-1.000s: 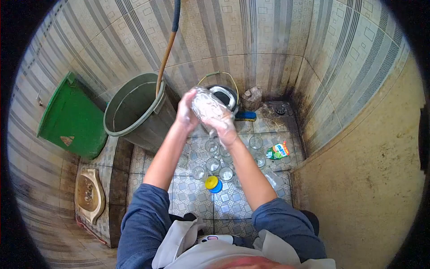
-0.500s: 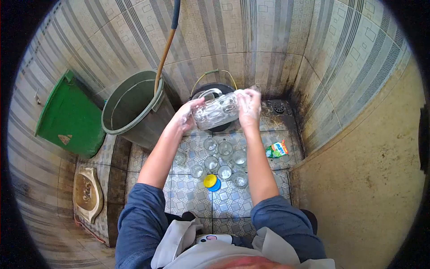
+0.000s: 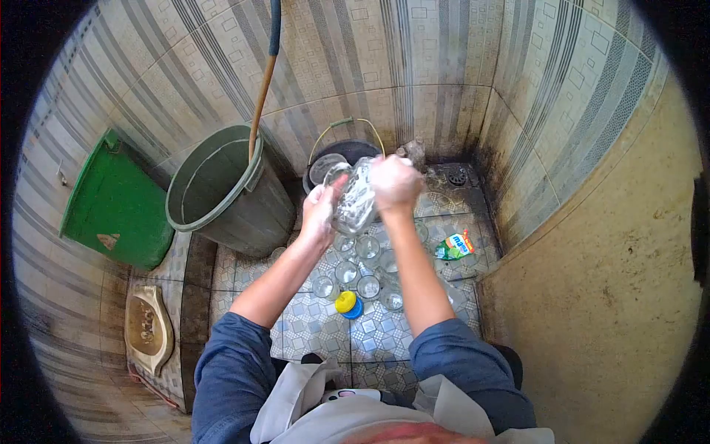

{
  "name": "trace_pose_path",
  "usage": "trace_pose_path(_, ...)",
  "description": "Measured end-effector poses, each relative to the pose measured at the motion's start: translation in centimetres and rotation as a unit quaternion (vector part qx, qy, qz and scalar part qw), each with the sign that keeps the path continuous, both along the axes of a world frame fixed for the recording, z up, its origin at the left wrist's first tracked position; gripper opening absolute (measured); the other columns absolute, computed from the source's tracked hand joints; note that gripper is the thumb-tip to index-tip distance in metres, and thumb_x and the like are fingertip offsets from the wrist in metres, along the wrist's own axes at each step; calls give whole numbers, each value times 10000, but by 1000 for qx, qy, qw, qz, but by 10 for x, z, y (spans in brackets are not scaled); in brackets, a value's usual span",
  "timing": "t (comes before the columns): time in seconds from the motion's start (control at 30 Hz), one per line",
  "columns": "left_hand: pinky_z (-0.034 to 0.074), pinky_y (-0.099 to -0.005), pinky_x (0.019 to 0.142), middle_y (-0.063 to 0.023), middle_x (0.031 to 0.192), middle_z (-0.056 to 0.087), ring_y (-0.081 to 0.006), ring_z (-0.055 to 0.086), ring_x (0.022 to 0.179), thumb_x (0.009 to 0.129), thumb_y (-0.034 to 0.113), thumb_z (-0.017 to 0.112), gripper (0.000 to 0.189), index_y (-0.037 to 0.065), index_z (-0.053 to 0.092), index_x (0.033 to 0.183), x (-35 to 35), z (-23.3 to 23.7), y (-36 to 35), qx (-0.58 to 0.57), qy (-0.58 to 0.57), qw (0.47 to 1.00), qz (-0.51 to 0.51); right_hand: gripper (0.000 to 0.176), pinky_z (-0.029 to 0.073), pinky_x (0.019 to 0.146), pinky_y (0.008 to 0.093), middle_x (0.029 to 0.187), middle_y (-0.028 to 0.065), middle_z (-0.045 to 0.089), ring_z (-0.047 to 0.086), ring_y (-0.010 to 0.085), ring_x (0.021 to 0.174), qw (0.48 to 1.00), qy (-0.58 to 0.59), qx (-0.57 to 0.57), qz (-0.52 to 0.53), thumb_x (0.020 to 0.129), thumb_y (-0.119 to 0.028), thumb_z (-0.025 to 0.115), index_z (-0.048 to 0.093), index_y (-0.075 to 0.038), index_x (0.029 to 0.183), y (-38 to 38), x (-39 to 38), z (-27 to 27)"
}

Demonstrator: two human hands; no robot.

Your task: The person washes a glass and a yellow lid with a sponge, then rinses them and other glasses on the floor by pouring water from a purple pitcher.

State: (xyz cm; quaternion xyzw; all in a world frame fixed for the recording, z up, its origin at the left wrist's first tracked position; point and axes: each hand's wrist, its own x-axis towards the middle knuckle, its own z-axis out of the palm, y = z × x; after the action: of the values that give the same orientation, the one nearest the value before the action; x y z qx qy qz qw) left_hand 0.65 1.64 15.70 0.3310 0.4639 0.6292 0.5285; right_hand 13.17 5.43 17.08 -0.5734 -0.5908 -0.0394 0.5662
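Observation:
A soapy clear glass pitcher is held between my hands, above the tiled floor and in front of a black bucket. My left hand grips its left side, fingers wrapped round the handle side. My right hand, blurred and covered in foam, is closed at the pitcher's right end; whether it holds a sponge I cannot make out. Several glasses stand on the floor below, beside a round tub with yellow and blue parts.
The black bucket has a yellow handle. At the left are a large grey bin with a hose in it, a green tub and a squat toilet. A detergent pouch and a drain lie to the right.
The pitcher has turned from nearly level to a steeper tilt. My left hand has moved right and down, and my right hand slightly left and down, closer together.

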Motion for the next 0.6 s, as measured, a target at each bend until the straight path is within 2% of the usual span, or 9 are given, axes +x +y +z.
trace_pose_path(0.03, 415, -252, 657, -37, 853, 573, -116, 498, 739, 770, 58, 424, 103, 63, 477, 682, 6, 5, -4, -7, -40, 999, -11, 237, 427, 432, 371, 520, 127, 524, 537, 299, 474, 999, 25, -19, -15, 707, -225, 556, 502, -82, 526, -2, 10, 7)
trace_pose_path(0.13, 411, -277, 699, -35, 844, 571, -127, 498, 787, 802, 104, 420, 122, 65, 477, 701, 8, 11, -3, -104, -41, 994, 19, 209, 426, 463, 369, 539, 126, 526, 528, 295, 487, 988, 60, 41, 136, 694, -207, 580, 507, -65, 561, -16, -2, 11)
trace_pose_path(0.23, 454, -320, 660, -54, 793, 543, -164, 526, 758, 841, 165, 417, 148, 49, 502, 804, -9, -2, 9, 5, -62, 998, -21, 167, 442, 580, 358, 647, 116, 545, 547, 292, 618, 947, 51, 132, 289, 606, -156, 655, 538, -64, 682, -39, -27, 24)
trace_pose_path(0.3, 471, -327, 642, -57, 770, 533, -176, 539, 706, 841, 159, 408, 150, 41, 501, 835, -8, 2, 12, -16, -125, 992, -11, 245, 429, 661, 333, 785, 125, 536, 533, 269, 748, 944, 59, 216, 242, 595, -105, 651, 519, -36, 789, -36, -22, 27)
trace_pose_path(0.4, 479, -393, 726, -131, 954, 561, -256, 564, 841, 861, 176, 387, 256, 13, 477, 1037, -3, 13, 8, -47, -157, 984, -76, 386, 389, 780, 292, 951, 94, 474, 449, 173, 871, 900, 339, 161, 220, 671, -70, 616, 461, 15, 1014, -12, -7, 19)
trace_pose_path(0.43, 479, -393, 726, -131, 954, 561, -256, 564, 841, 861, 176, 387, 256, 13, 477, 1037, -2, 16, 5, -46, -158, 984, -74, 404, 392, 794, 278, 963, 72, 484, 458, 157, 875, 895, 354, 138, 235, 719, -96, 609, 453, 26, 1070, -4, 1, 17)
trace_pose_path(0.5, 472, -439, 759, -162, 1052, 532, -297, 553, 896, 864, 195, 380, 332, 14, 430, 1138, 1, 24, -4, -105, -239, 936, -235, 357, 395, 789, 264, 951, 70, 518, 484, 144, 866, 798, 482, 121, 340, 741, -106, 600, 482, 34, 1047, 1, 0, 9)
trace_pose_path(0.57, 479, -435, 765, -171, 1057, 529, -309, 560, 882, 860, 212, 379, 355, 7, 424, 1146, 1, 18, -6, -100, -300, 923, -221, 283, 398, 790, 263, 914, 65, 555, 515, 139, 844, 709, 555, -13, 435, 758, -109, 578, 522, 27, 1001, 0, 1, 2)
trace_pose_path(0.6, 502, -420, 713, -171, 1058, 523, -307, 559, 872, 862, 257, 366, 363, 40, 435, 1145, -9, 3, 0, -117, -360, 879, -290, 262, 403, 782, 257, 884, 62, 573, 533, 141, 822, 721, 543, -51, 427, 769, -140, 560, 540, 22, 974, 3, 2, -5)
